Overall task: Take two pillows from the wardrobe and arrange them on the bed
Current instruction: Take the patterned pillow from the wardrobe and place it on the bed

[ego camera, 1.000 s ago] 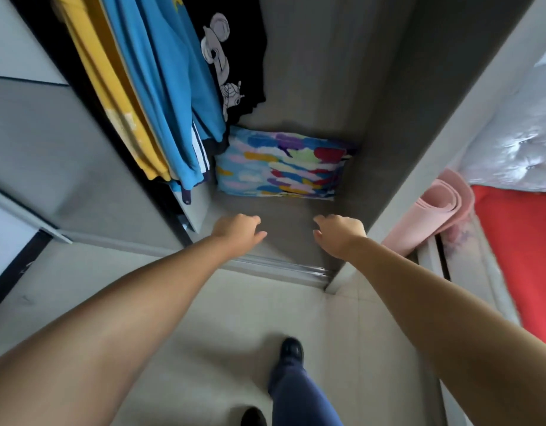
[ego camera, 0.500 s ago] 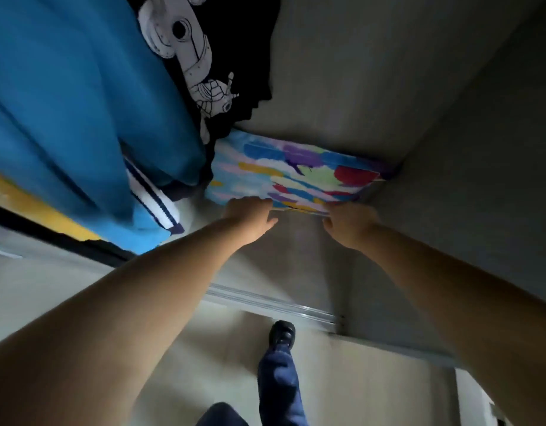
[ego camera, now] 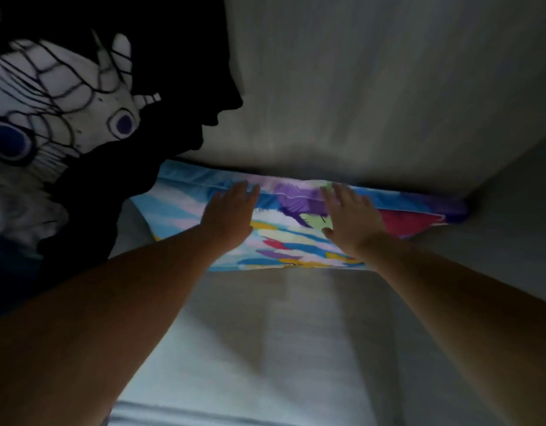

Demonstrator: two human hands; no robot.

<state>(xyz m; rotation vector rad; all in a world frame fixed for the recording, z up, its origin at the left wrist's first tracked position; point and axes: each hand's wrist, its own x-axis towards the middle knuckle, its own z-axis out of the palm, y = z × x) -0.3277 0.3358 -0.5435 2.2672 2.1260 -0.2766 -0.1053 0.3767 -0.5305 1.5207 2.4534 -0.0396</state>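
A multicoloured pillow (ego camera: 293,241) with blue, purple, red and yellow patches lies flat on the wardrobe floor against the back wall. My left hand (ego camera: 231,213) rests flat on its left part, fingers stretched toward the back edge. My right hand (ego camera: 348,216) lies flat on its middle, fingers spread. Neither hand grips the fabric. A seam near the back edge suggests a second pillow underneath, but I cannot tell. The bed is out of view.
A black shirt with a white cartoon print (ego camera: 81,118) hangs at the left, its hem over the pillow's left end. The grey wardrobe back wall (ego camera: 357,87) and right side wall (ego camera: 511,210) close in. The wardrobe floor (ego camera: 265,333) stretches toward me.
I have leaned deeper into the wardrobe. Both hands moved from the pillow's front edge onto its top, and their fingers have opened out flat.
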